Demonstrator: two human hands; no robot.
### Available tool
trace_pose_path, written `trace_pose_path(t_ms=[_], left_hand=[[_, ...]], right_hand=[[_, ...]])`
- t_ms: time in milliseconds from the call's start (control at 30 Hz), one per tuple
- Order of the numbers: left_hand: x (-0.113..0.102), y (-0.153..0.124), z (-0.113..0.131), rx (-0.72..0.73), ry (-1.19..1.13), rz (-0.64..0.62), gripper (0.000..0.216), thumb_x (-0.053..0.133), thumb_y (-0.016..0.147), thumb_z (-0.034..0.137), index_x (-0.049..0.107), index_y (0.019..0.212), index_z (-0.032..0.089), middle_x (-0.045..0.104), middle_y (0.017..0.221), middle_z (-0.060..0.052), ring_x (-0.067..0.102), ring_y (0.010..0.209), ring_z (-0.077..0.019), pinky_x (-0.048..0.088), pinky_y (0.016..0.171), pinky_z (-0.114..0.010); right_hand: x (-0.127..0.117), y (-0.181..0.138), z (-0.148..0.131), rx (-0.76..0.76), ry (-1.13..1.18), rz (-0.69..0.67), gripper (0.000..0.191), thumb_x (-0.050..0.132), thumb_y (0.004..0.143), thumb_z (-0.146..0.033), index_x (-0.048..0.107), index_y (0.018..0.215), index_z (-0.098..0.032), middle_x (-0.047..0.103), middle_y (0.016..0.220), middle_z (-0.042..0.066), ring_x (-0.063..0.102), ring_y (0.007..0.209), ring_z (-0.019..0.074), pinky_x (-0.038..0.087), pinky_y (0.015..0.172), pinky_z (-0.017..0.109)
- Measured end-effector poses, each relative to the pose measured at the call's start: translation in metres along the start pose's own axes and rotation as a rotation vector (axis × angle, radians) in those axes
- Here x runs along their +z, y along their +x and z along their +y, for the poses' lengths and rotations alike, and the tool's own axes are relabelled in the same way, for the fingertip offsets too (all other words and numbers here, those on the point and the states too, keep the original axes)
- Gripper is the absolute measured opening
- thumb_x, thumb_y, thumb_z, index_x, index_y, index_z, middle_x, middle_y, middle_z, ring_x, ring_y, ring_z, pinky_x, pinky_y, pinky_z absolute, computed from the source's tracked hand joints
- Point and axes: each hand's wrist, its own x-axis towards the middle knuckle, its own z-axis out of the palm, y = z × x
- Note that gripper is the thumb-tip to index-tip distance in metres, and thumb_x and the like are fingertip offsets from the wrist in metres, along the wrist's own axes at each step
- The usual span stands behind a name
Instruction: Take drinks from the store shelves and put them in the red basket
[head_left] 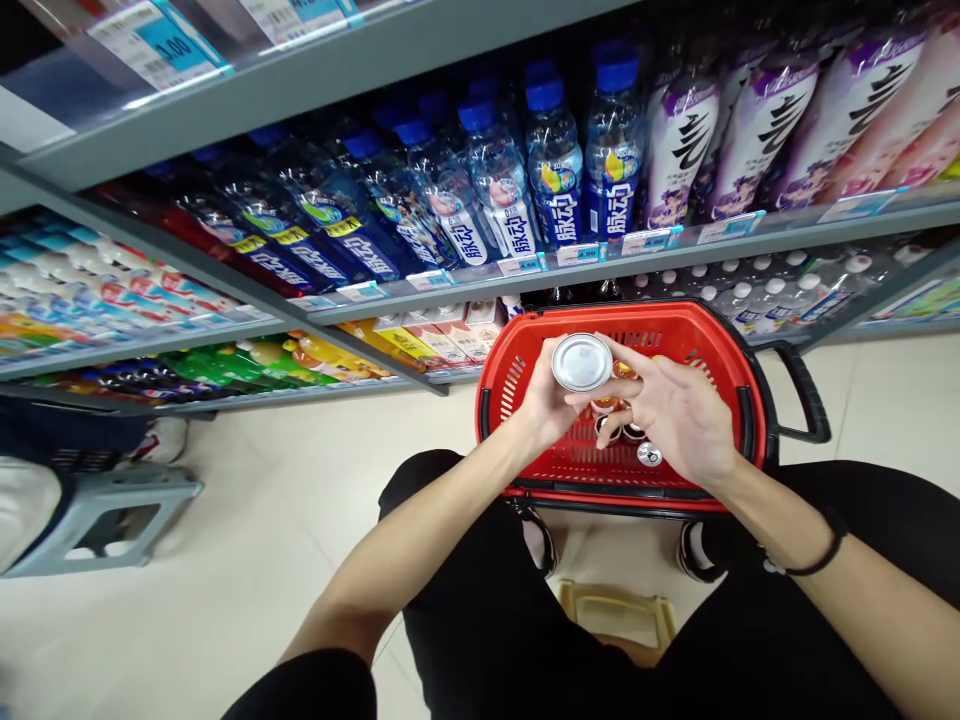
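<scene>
My left hand (546, 395)'s curled around a can (583, 362), above the red basket (694, 335). My right hand (681, 415): fingers spread, probably touching the can's side; contact's partly hidden.

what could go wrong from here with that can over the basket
The can could slip: the left grip holds it, while the right grip is beside it with fingers spread. If dropped, it might strike the pull-tab can or other items inside the red basket. The black handle also juts out to the right, so a passing leg could catch it.
</scene>
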Motion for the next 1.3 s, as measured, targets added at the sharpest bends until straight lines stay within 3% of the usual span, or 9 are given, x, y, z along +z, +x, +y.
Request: trace_pose_path(t_ms=[100, 200, 300, 467, 667, 767, 867, 1100, 1300], left_hand=[[0.002, -0.003, 0.01, 0.098, -0.03, 0.037, 0.034, 0.061, 0.094, 0.048, 0.07, 0.086, 0.017, 0.073, 0.077, -0.007, 0.067, 0.064, -0.0194, 0.057, 0.066, -0.032], [0.004, -0.008, 0.024, 0.241, -0.071, 0.007, 0.046, 0.053, 0.096, 0.052, 0.074, 0.108, 0.013, 0.08, 0.105, -0.014, 0.077, 0.1, -0.028, 0.06, 0.094, -0.04], [0.004, -0.012, 0.036, 0.322, -0.107, -0.047, 0.054, 0.049, 0.096, 0.053, 0.071, 0.121, 0.012, 0.077, 0.125, -0.017, 0.07, 0.127, -0.0338, 0.055, 0.11, -0.047], [0.003, -0.015, 0.044, 0.408, -0.108, -0.134, 0.053, 0.049, 0.095, 0.05, 0.069, 0.127, 0.012, 0.074, 0.136, -0.018, 0.059, 0.144, -0.0362, 0.048, 0.119, -0.051], [0.007, -0.023, 0.051, 0.449, -0.097, -0.142, 0.059, 0.044, 0.099, 0.051, 0.065, 0.138, 0.012, 0.072, 0.141, -0.015, 0.057, 0.147, -0.0357, 0.044, 0.124, -0.052], [0.009, -0.029, 0.054, 0.445, -0.072, -0.14, 0.063, 0.04, 0.101, 0.055, 0.065, 0.139, 0.011, 0.073, 0.139, -0.015, 0.058, 0.146, -0.0355, 0.045, 0.124, -0.05], [0.01, -0.033, 0.055, 0.424, -0.08, -0.138, 0.065, 0.039, 0.1, 0.056, 0.065, 0.138, 0.01, 0.073, 0.137, -0.017, 0.058, 0.146, -0.0351, 0.047, 0.122, -0.048], [0.008, -0.037, 0.057, 0.417, -0.07, -0.119, 0.063, 0.043, 0.097, 0.058, 0.068, 0.13, 0.011, 0.073, 0.135, -0.018, 0.058, 0.146, -0.0358, 0.052, 0.116, -0.047], [0.005, -0.039, 0.059, 0.425, -0.083, -0.131, 0.063, 0.046, 0.096, 0.059, 0.068, 0.131, 0.011, 0.074, 0.132, -0.017, 0.059, 0.143, -0.0366, 0.051, 0.116, -0.048]], right_hand=[[0.002, -0.002, 0.004, 0.007, 0.028, 0.076, 0.076, 0.05, 0.098, -0.063, 0.052, 0.156, -0.014, 0.079, 0.113, 0.016, 0.076, 0.099, 0.0334, 0.063, 0.073, 0.046], [0.005, -0.001, 0.012, 0.065, 0.043, 0.177, 0.07, 0.053, 0.099, -0.065, 0.054, 0.152, -0.02, 0.079, 0.107, 0.013, 0.078, 0.09, 0.0307, 0.065, 0.077, 0.049], [0.007, 0.001, 0.019, 0.093, 0.079, 0.243, 0.058, 0.067, 0.096, -0.062, 0.062, 0.136, -0.021, 0.079, 0.103, 0.011, 0.078, 0.091, 0.0291, 0.064, 0.087, 0.05], [0.008, 0.001, 0.021, 0.069, 0.136, 0.225, 0.038, 0.082, 0.088, -0.052, 0.067, 0.1, -0.019, 0.078, 0.1, 0.011, 0.077, 0.1, 0.0298, 0.062, 0.101, 0.051], [0.008, 0.003, 0.028, 0.099, 0.106, 0.222, 0.051, 0.07, 0.094, -0.057, 0.065, 0.131, -0.022, 0.076, 0.115, 0.011, 0.078, 0.091, 0.0285, 0.066, 0.092, 0.056], [0.005, 0.005, 0.039, 0.014, -0.097, 0.279, 0.069, 0.082, 0.09, -0.05, 0.056, 0.149, -0.026, 0.069, 0.138, 0.01, 0.077, 0.092, 0.0231, 0.067, 0.097, 0.054], [0.001, 0.005, 0.045, -0.119, -0.257, 0.289, 0.074, 0.086, 0.088, -0.047, 0.054, 0.151, -0.027, 0.06, 0.152, 0.011, 0.074, 0.114, 0.0258, 0.064, 0.106, 0.052], [-0.007, 0.004, 0.042, -0.419, -0.647, 0.249, 0.066, 0.079, 0.095, -0.037, 0.052, 0.154, -0.027, 0.061, 0.145, 0.014, 0.061, 0.138, 0.031, 0.06, 0.113, 0.053], [-0.011, -0.002, 0.032, -0.75, -1.128, 0.187, 0.067, 0.075, 0.098, -0.022, 0.05, 0.159, -0.029, 0.06, 0.147, 0.013, 0.061, 0.137, 0.0323, 0.057, 0.115, 0.055]])
